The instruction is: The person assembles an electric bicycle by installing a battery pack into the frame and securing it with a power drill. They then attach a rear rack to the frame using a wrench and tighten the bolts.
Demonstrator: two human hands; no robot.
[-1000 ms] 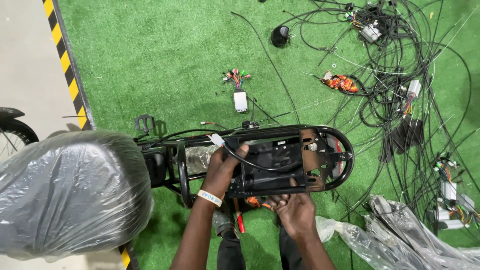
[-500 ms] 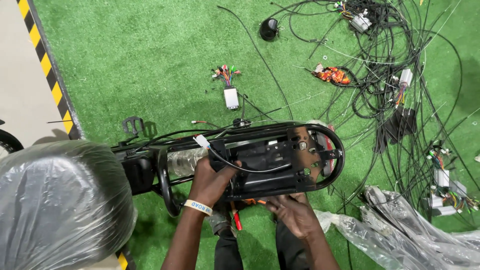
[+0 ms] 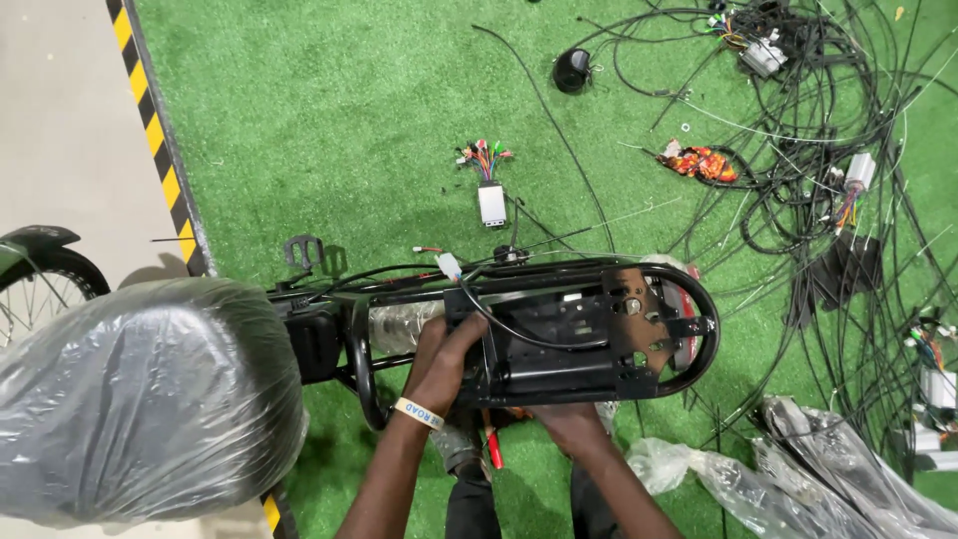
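Observation:
A black metal rear frame (image 3: 689,334) of a two-wheeler lies across the green turf, with a black tray (image 3: 559,339) fixed inside it. My left hand (image 3: 444,357) grips the left end of that tray, beside a black cable (image 3: 499,324) that loops over it. A pale wristband sits on that wrist. My right hand (image 3: 569,419) is tucked under the near edge of the frame, its fingers hidden. A red-handled tool (image 3: 492,446) hangs just below, between my arms.
A plastic-wrapped seat (image 3: 140,399) fills the lower left. A small silver controller with coloured wires (image 3: 491,200) lies on the turf beyond the frame. Tangled black cables (image 3: 828,170) cover the right side. Clear plastic wrap (image 3: 798,479) lies lower right. A yellow-black striped edge (image 3: 160,150) borders grey floor.
The view has shifted slightly, so the frame and seat sit a little differently in the picture. Both hands stay on the frame's near side; my right hand has slid further under it.

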